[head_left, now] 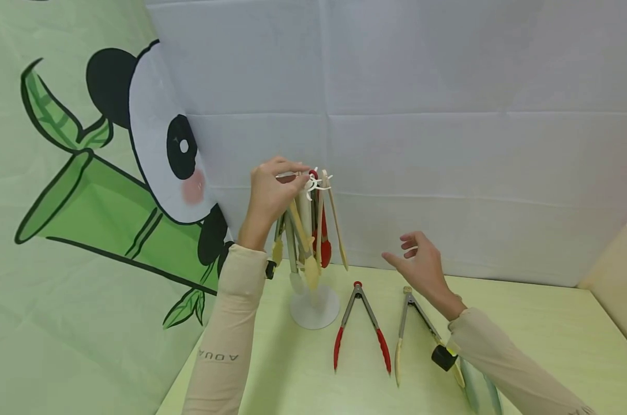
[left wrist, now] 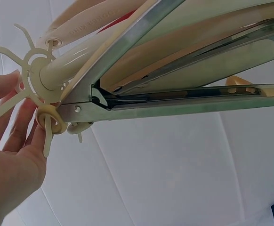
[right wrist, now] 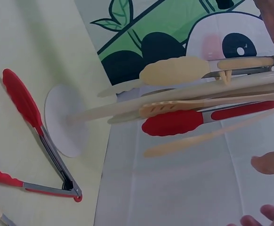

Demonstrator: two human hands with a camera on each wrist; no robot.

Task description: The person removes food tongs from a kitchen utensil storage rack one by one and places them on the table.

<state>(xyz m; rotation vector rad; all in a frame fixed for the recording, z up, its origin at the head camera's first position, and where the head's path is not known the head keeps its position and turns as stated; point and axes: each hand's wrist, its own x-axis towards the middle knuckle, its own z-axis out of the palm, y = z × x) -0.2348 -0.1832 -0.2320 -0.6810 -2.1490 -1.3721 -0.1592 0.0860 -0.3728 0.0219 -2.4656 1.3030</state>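
Observation:
My left hand [head_left: 273,193] is at the top of a white utensil rack [head_left: 315,317], its thumb and fingertips pinching at the crown of hooks [left wrist: 36,73]. Close beside those fingers, metal tongs with cream ends [left wrist: 174,109] hang by their ring from one hook. Red-tipped tongs [right wrist: 172,123] and beige tongs [right wrist: 184,106] hang around the pole too. My right hand [head_left: 421,268] is held in the air right of the rack, fingers relaxed and apart, holding nothing. Below it, spread red tongs [head_left: 342,328] and spread cream tongs [head_left: 401,334] lie on the table.
A pale green object [head_left: 481,389] lies partly under the right sleeve. The yellowish table [head_left: 526,328] meets a white cloth backdrop [head_left: 448,144] behind the rack. On the left hangs a green cloth [head_left: 59,323] with a panda print.

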